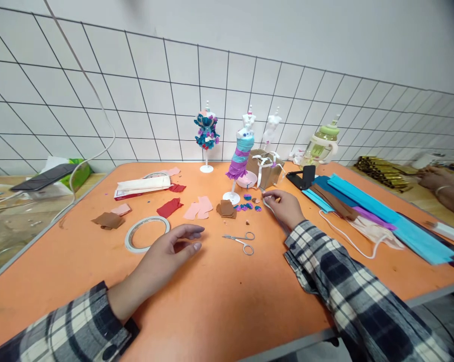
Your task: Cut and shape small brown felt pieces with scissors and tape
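Note:
My left hand [176, 250] hovers over the orange table with fingers apart and nothing in it, beside a white tape roll [129, 242]. To its right lie small silver scissors [242, 241]. My right hand [284, 207] is at the right of the small blue and purple pieces [248, 206], its thumb and forefinger pinched together; what they hold, if anything, is too small to name. Between the hands, farther back, a mini mannequin [244, 146] wears blue and purple paper. Brown [227, 209], pink [198, 207] and red paper pieces [169, 206] lie near it.
Behind stand a decorated mannequin [206, 130], a plain white one [273, 123], a brown box [279, 173], a pink bowl [247, 179] and a green-lidded bottle [322, 143]. Coloured strips [423, 239] lie at right. Another person's hand [443, 186] shows at far right.

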A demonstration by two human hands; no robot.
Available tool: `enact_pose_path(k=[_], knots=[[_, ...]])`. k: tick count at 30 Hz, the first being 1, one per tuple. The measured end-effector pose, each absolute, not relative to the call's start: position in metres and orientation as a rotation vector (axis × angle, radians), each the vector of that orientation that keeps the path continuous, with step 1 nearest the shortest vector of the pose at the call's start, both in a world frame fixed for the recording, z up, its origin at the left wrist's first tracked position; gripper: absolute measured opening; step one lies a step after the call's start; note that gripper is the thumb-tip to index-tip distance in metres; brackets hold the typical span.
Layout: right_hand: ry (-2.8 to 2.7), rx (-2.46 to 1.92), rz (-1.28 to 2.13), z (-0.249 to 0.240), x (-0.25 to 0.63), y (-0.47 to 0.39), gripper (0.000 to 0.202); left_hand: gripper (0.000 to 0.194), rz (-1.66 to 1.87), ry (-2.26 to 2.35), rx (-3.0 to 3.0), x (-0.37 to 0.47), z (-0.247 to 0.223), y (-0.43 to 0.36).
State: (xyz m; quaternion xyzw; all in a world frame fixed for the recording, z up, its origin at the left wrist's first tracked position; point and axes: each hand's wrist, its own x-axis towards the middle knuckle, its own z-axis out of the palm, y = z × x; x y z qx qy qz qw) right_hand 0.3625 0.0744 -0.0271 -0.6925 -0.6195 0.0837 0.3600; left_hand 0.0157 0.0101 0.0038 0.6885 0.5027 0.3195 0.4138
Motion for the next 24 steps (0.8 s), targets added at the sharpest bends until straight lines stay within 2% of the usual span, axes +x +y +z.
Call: enact_pose_path(k=[9,14,20,24], knots=[[-1.676,-1.635,0.194,-0.014,0.339,0.063,0.02,0.037,0.806,1.261,1.729,0.017,0.006,0.011],[-1.756,-1.575,0.339,-0.011,0.341,0.059,0.037,0.038,0.782,1.268,1.753,0.016,0.005,0.011],[-2.294,-1.371,0.505,-0.011,0.33,0.053,0.029,0.036,0.787,1.268,1.757,0.017,0.007,0.011],[-2.372,-1.366,0.453,-0.012,0.324,0.054,0.009,0.037,0.785,1.274,1.759,0.018,0.002,0.011]])
